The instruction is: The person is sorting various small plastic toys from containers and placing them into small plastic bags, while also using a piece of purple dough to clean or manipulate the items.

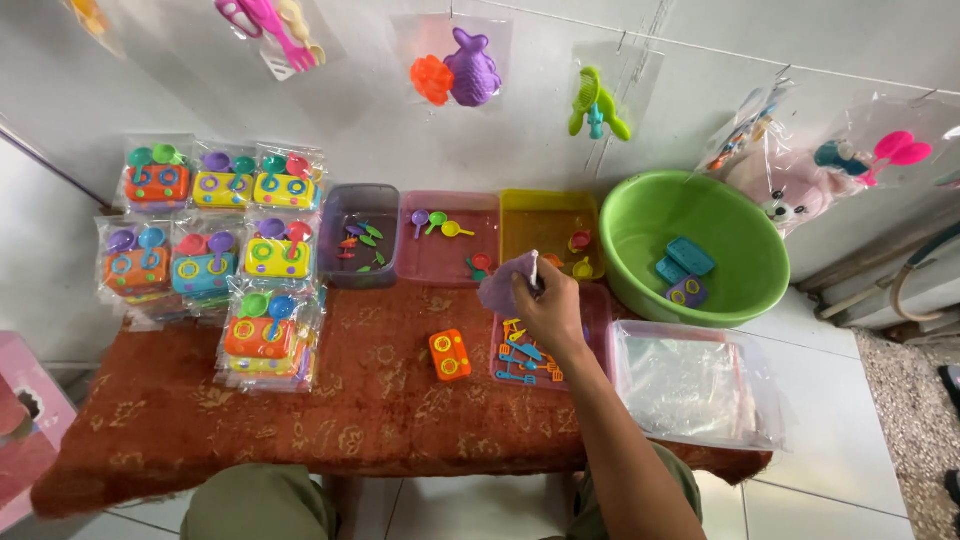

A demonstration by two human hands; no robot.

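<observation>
Knees (262, 505) in olive trousers are seen lowest in the frame, tucked under the desk (180, 430), which is draped in a rust-red patterned cloth. Across it, a green basin (640, 215), a stack of clear bags (700, 385), packaged toy stoves (205, 260) and coloured trays are spread, with an orange toy stove (450, 355) lying loose near the middle. A purple toy piece (503, 283) is clasped in the grip of the right hand (550, 305) above the pink tray (598, 305) of small utensils; the left hand is not seen.
</observation>
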